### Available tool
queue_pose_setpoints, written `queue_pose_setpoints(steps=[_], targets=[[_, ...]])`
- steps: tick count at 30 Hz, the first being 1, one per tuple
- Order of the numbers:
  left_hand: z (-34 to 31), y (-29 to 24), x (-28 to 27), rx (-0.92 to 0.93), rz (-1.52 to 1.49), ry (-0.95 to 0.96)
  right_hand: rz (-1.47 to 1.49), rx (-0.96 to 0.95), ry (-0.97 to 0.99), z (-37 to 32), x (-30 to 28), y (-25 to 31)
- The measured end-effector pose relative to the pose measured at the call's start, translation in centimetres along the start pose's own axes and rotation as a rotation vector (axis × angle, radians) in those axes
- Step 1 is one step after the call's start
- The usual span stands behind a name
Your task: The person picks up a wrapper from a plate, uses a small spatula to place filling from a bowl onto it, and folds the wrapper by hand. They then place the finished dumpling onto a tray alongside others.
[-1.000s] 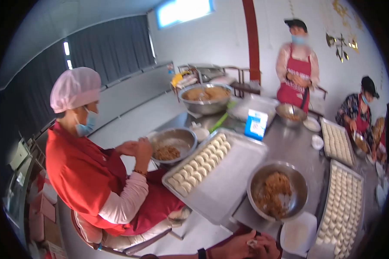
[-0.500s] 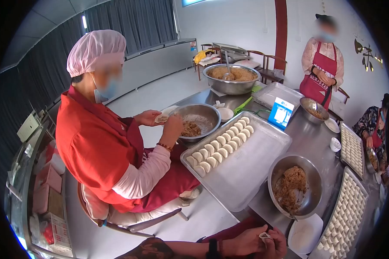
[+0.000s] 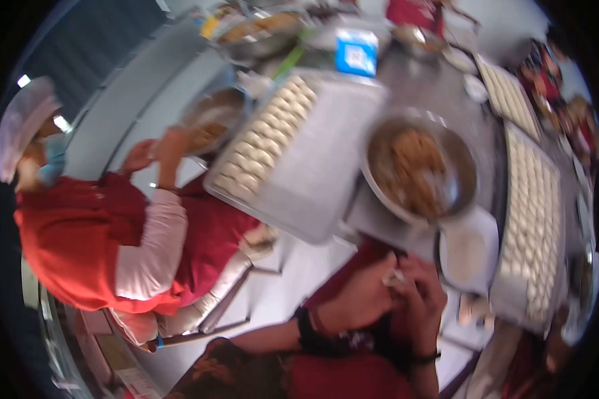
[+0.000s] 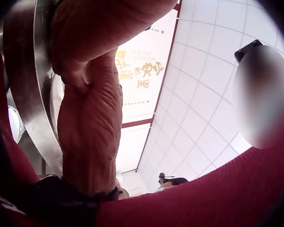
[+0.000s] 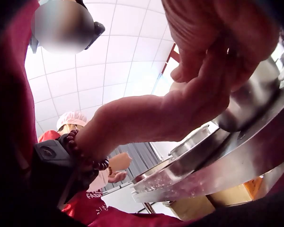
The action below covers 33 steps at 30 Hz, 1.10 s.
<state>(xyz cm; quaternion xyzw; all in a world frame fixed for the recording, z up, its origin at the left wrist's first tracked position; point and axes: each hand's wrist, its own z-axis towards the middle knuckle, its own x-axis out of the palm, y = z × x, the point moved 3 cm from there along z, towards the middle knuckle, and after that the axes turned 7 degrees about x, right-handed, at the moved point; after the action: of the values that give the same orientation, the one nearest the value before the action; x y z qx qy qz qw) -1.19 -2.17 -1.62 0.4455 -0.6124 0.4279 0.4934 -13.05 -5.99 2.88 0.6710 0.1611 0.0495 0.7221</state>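
In the head view both hands meet low in front of the body, over the red apron. Between their fingertips is a small pale dumpling (image 3: 394, 278), mostly covered by the fingers. My left hand (image 3: 365, 289) grips it from the left side, and my right hand (image 3: 422, 289) pinches it from the right. Just beyond the hands stands a steel bowl (image 3: 469, 176) with brown filling (image 3: 416, 159). Both wrist views show the hands close together, with the dumpling hidden: the left hand (image 4: 104, 28) in the left wrist view, the right hand (image 5: 217, 38) in the right.
A white dish (image 3: 469, 253) lies right of the bowl. One metal tray (image 3: 326, 153) with rows of dumplings is at its left, another tray (image 3: 502, 296) of dumplings at its right. On the left a seated person in red (image 3: 80, 233) works beside another bowl (image 3: 229, 110).
The head view has swung downward, so the hands, bowl and trays sit higher in it and more of the forearms shows. Both hands keep hold of the dumpling.
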Motion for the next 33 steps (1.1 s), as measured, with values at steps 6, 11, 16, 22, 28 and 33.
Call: queue_pose_setpoints(steps=[6,11,16,22,28,33], targets=[[-0.6,-0.2,2.1,-0.047,0.252,-0.156,0.111,-0.062,0.046,-0.4,-0.5,-1.3],[-0.4,-0.2,3.0,-0.034,0.413,-0.128,0.128,-0.112,0.088,-0.2,-0.9,-1.5],[-0.5,-0.2,2.2,-0.022,0.484,-0.11,0.423,0.123,0.065,-0.6,-0.4,-2.0],[-0.1,-0.2,3.1,-0.081,0.511,-0.256,0.231,0.149,0.084,-0.6,-0.8,-2.0],[-0.2,-0.2,2.7,-0.101,0.507,-0.228,0.166,0.002,0.164,-0.5,-1.0,-2.7],[-0.5,-0.2,2.1,-0.09,0.429,-0.216,0.382,0.006,0.114,-0.7,-0.8,-2.8]])
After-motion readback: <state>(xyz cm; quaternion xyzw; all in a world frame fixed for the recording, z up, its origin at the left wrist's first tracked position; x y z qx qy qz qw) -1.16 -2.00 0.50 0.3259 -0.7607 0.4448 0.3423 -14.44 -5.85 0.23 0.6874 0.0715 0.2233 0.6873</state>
